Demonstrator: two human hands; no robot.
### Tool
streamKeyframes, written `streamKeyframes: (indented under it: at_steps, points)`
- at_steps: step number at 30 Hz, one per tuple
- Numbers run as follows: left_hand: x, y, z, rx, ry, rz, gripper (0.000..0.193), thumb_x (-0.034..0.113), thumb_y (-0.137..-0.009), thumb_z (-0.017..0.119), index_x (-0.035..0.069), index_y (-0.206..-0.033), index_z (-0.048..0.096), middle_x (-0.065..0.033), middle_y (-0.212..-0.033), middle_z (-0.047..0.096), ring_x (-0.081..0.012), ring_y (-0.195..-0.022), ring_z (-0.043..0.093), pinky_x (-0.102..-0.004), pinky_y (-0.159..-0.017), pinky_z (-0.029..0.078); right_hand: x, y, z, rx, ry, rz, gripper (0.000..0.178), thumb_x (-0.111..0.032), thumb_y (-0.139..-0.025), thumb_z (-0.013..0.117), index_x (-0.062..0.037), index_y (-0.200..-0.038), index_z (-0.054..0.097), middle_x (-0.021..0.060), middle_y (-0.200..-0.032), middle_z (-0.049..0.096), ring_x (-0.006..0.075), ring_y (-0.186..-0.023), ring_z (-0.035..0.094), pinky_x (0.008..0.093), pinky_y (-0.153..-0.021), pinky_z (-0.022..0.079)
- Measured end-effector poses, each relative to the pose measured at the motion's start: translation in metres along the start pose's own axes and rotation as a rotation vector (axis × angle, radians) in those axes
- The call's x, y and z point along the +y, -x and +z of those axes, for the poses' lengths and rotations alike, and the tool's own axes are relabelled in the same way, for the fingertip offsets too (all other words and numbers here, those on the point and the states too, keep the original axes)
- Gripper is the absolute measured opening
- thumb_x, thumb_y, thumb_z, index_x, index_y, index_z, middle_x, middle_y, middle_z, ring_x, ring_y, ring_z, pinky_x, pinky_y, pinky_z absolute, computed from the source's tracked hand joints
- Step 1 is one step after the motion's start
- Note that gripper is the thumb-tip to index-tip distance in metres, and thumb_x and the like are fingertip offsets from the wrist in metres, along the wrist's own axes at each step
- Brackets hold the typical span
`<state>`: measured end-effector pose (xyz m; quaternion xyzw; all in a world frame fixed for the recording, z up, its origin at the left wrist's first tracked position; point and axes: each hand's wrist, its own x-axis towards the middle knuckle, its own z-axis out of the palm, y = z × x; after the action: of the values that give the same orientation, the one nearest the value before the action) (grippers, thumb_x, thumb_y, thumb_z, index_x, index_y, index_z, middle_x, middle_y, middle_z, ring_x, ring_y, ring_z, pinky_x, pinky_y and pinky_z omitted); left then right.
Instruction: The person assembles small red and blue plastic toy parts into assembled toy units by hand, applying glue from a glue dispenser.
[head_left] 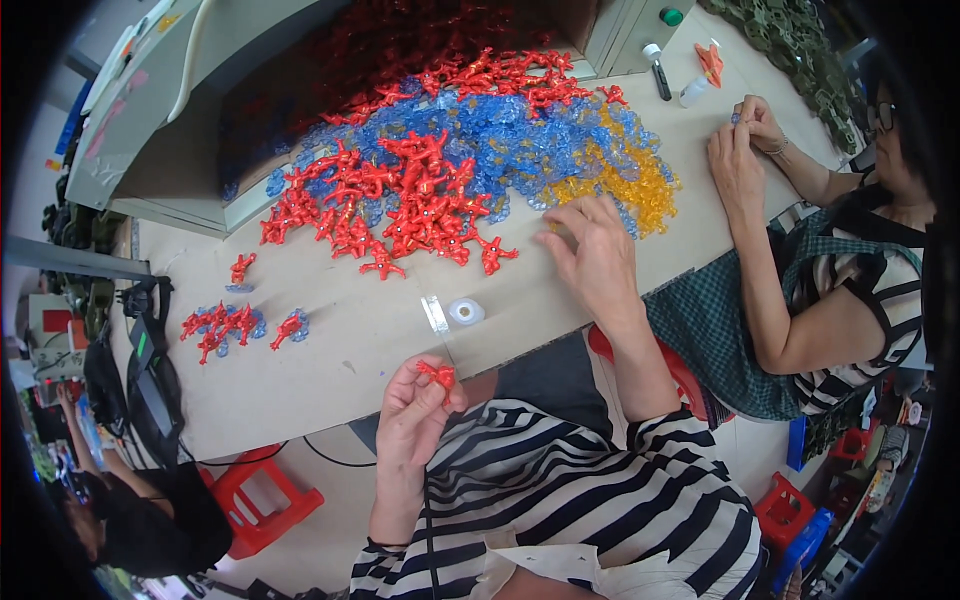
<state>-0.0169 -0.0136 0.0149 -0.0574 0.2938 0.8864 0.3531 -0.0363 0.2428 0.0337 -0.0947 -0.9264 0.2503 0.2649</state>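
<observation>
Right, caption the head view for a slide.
Left hand holding a red figurine, right hand near yellow pieces beside heaped blue pieces.

Under my right hand (600, 252) runs a long pale worktop (300, 395), reaching on past my left hand (415, 412). Beyond both stands a grey, box-like cabinet (180, 172) with an open front — its inside sinks into shadow, while the worktop is brightly lit. Far ahead and left of my left hand, a white hose (187, 70) curves down its side; beyond my right, it carries a green button (671, 16). Behind my left hand the floor (335, 520) is pale, with 1 red stool (248, 468) off to the left.
</observation>
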Motion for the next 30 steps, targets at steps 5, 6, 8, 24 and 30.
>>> streamKeyframes:
  at_steps: [5,6,8,24,30]
  points:
    - [-0.001,0.003,0.0,0.022,-0.01,0.009,0.021,0.003,-0.086,0.055,0.001,-0.107,0.052,-0.0106,-0.084,0.057,-0.0189,-0.073,0.056,-0.0293,-0.065,0.046,0.016,0.004,-0.007,-0.028,0.146,0.028,0.014,-0.005,-0.068,0.067,-0.0017,-0.081,0.065,0.0104,-0.076,0.058,0.0276,-0.077,0.055,0.0369,-0.068,0.045]
    - [-0.001,0.003,0.0,0.022,-0.01,0.008,0.021,0.003,-0.086,0.055,0.001,-0.107,0.052,-0.0106,-0.084,0.057,-0.0189,-0.073,0.056,-0.0293,-0.065,0.046,0.018,0.003,-0.009,-0.005,0.145,0.044,0.014,-0.007,-0.068,0.068,-0.002,-0.081,0.065,0.01,-0.077,0.058,0.0276,-0.077,0.056,0.0366,-0.068,0.045]
    - [-0.002,0.004,-0.001,0.041,-0.025,0.005,0.021,0.003,-0.086,0.055,0.001,-0.107,0.052,-0.0107,-0.084,0.057,-0.0186,-0.072,0.056,-0.0286,-0.064,0.046,0.019,-0.002,-0.008,0.016,0.143,0.06,0.015,-0.008,-0.068,0.069,-0.0024,-0.081,0.065,0.0096,-0.077,0.058,0.0276,-0.077,0.056,0.0363,-0.068,0.045]
    - [-0.007,0.003,-0.001,-0.032,-0.026,-0.025,0.023,0.002,-0.086,0.055,0.001,-0.108,0.051,-0.01,-0.09,0.058,-0.0181,-0.077,0.057,-0.0269,-0.067,0.047,-0.007,-0.008,0.0,-0.083,-0.046,0.058,0.008,-0.007,-0.072,0.066,-0.0012,-0.078,0.064,0.0102,-0.075,0.056,0.0271,-0.076,0.055,0.0359,-0.066,0.045]
    - [-0.008,0.0,0.002,-0.045,-0.033,-0.035,0.023,0.002,-0.086,0.055,0.001,-0.109,0.051,-0.0096,-0.091,0.057,-0.0169,-0.077,0.057,-0.0267,-0.067,0.047,0.0,-0.02,0.007,-0.175,-0.031,-0.154,0.015,-0.003,-0.069,0.066,-0.0015,-0.084,0.065,0.0097,-0.083,0.056,0.0255,-0.083,0.053,0.0353,-0.071,0.045]
